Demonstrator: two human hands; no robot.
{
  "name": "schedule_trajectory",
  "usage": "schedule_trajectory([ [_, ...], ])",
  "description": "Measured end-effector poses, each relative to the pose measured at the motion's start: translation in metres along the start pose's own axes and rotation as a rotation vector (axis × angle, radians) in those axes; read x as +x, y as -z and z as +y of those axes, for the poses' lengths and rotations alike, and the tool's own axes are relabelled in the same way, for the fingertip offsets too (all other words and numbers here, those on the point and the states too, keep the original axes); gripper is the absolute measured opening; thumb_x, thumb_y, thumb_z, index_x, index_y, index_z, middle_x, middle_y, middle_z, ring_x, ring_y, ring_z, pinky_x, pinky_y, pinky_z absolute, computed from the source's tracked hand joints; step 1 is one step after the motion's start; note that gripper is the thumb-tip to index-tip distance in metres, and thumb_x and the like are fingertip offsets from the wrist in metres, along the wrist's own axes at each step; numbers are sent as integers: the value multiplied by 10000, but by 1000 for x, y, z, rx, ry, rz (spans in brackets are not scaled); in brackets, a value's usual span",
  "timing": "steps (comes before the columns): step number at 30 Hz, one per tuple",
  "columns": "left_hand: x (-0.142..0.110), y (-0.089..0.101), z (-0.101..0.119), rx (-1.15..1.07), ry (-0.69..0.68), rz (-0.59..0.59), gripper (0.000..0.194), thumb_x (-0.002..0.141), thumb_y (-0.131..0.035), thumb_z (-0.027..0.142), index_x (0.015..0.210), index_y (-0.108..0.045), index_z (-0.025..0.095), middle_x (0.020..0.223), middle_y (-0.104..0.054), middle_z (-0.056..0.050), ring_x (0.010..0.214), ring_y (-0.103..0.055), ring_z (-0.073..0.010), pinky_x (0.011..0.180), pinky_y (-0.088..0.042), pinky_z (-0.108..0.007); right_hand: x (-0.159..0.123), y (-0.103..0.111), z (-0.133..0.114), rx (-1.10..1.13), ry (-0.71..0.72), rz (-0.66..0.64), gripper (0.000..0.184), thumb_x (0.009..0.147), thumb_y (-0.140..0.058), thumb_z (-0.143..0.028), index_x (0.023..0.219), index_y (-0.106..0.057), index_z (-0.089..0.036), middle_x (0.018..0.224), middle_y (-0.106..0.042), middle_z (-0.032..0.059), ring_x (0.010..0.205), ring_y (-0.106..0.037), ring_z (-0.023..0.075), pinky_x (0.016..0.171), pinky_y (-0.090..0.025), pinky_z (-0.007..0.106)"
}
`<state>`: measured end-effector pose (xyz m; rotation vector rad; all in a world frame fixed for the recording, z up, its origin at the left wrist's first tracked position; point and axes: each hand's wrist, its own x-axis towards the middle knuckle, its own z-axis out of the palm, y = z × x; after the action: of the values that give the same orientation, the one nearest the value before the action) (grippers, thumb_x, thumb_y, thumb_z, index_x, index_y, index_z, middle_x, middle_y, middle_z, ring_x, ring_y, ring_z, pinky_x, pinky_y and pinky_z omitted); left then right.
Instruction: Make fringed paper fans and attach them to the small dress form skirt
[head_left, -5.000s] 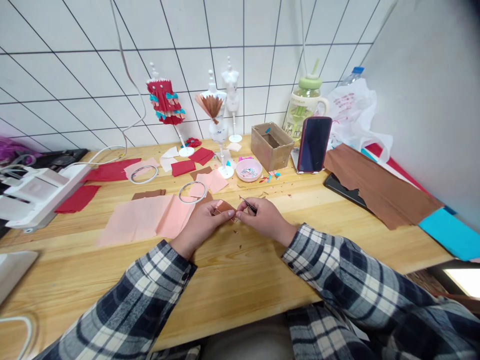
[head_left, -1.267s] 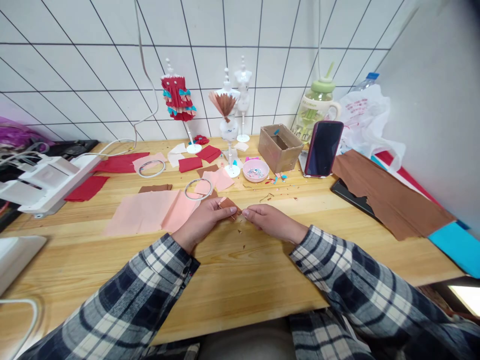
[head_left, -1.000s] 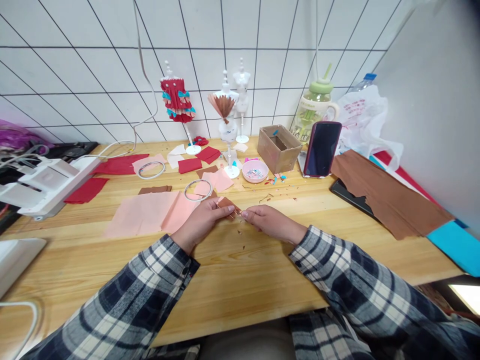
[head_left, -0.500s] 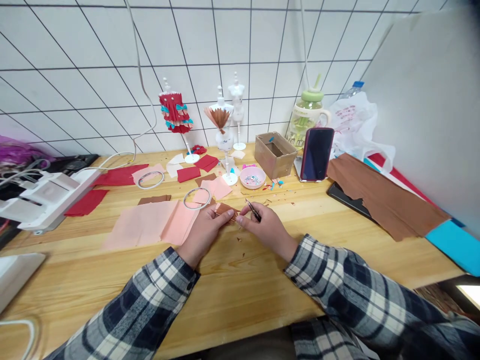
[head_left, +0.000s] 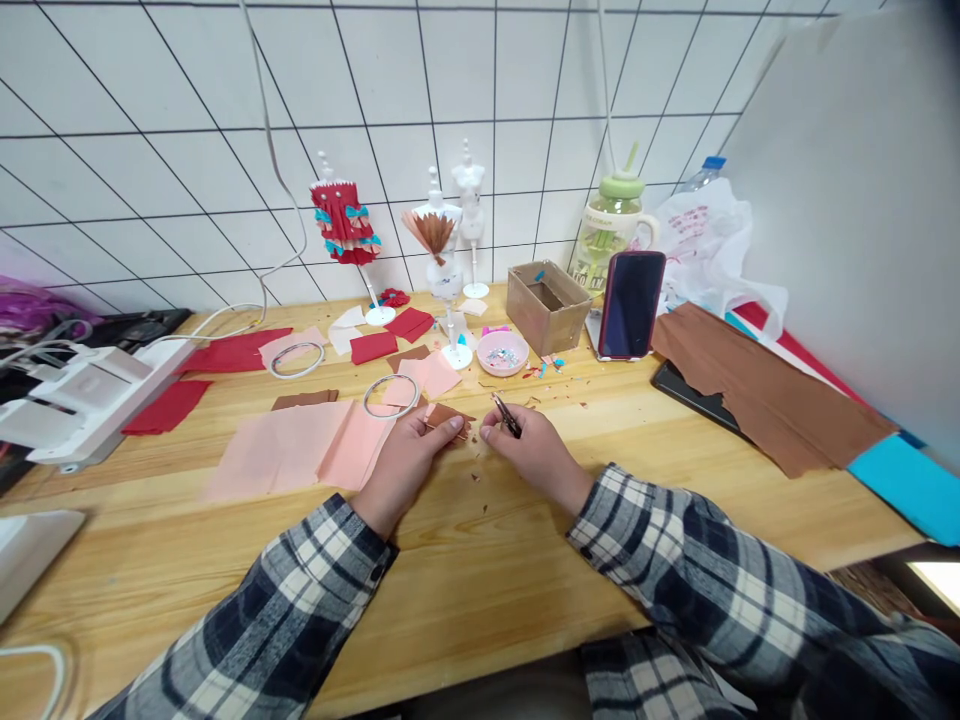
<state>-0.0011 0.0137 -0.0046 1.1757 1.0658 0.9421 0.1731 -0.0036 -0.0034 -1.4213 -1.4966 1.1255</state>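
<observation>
My left hand [head_left: 406, 455] pinches a small folded piece of brown crepe paper [head_left: 447, 415] between thumb and fingers, with a bit of pink at its left end. My right hand [head_left: 536, 450], a little to the right and apart from the paper, is closed round small dark scissors [head_left: 508, 416]; their tips point up and left, and most of the handle is hidden. Brown scraps [head_left: 475, 478] lie on the table between and below the hands. Beside my left hand lie a pink crepe sheet [head_left: 281, 450] and a silver ring [head_left: 391, 396].
Behind the hands stand a mannequin with a brown pleated fan [head_left: 435, 238], a mannequin in red [head_left: 344, 222] and a bare one [head_left: 470, 205]. A pink bowl of beads [head_left: 502, 368], a cardboard box [head_left: 556, 318] and a phone [head_left: 632, 305] stand right of them. Brown sheets [head_left: 765, 390] lie far right.
My right hand has drawn slightly away from the brown paper, opening a gap between the hands. My left hand still holds the paper, and the view has shifted slightly.
</observation>
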Motion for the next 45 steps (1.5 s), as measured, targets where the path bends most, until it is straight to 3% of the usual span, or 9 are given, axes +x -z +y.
schedule_trajectory([
  [4,-3,-5,4,68,1,14,248,733,-747,394,733,-635,173,687,-625,18,643,-531,-139,621,-393,-254,0,-3,2,34,-47,-17,344,731,-659,-483,887,-617,-180,542,-401,-76,515,-375,112,498,-280,246],
  [10,-4,-6,6,164,-9,26,249,730,-747,400,744,-671,164,698,-645,1,646,-531,-143,614,-382,-255,1,-1,2,-6,-54,-24,236,737,-639,-404,795,-604,-178,542,-415,-75,517,-387,109,501,-272,250],
  [16,0,0,-1,-24,22,14,246,753,-745,374,738,-620,162,687,-618,19,645,-526,-122,640,-405,-244,2,2,2,-36,-24,-43,187,779,-595,-354,807,-622,-171,586,-462,-57,563,-422,117,559,-315,258],
  [20,1,1,0,-204,33,30,220,732,-768,320,714,-620,158,682,-614,20,657,-534,-112,654,-425,-228,0,1,0,2,-75,-65,203,785,-531,-215,966,-618,-188,626,-470,-58,602,-454,127,611,-353,260],
  [24,0,1,6,-331,79,45,179,702,-788,278,739,-670,149,747,-656,-5,730,-576,-122,720,-462,-232,-6,-4,1,16,-31,-128,185,926,-393,-349,928,-520,-215,653,-468,-47,643,-474,144,634,-369,273],
  [28,0,3,7,-336,98,-9,153,697,-784,249,737,-687,138,758,-669,-24,746,-586,-133,725,-467,-238,-10,-9,6,-100,117,-224,227,984,-315,-388,957,-461,-215,808,-539,-6,768,-514,159,741,-397,302],
  [34,2,4,6,-319,82,-75,140,716,-768,238,707,-678,131,707,-653,-16,709,-573,-123,704,-459,-235,-10,-10,9,-138,159,-246,191,994,-329,-366,1009,-432,-207,891,-567,20,840,-530,172,791,-409,317],
  [42,2,5,4,-363,98,14,140,701,-780,241,754,-700,140,782,-680,-26,769,-590,-136,745,-468,-244,-10,-10,10,-130,146,-273,165,990,-349,-356,956,-430,-216,804,-531,-12,742,-497,151,704,-383,290],
  [45,2,4,5,-335,88,-31,141,707,-775,243,722,-684,137,746,-665,-24,745,-582,-137,734,-465,-250,-11,-9,8,-118,130,-267,171,995,-342,-360,949,-426,-219,761,-512,-26,698,-487,143,653,-363,275],
])
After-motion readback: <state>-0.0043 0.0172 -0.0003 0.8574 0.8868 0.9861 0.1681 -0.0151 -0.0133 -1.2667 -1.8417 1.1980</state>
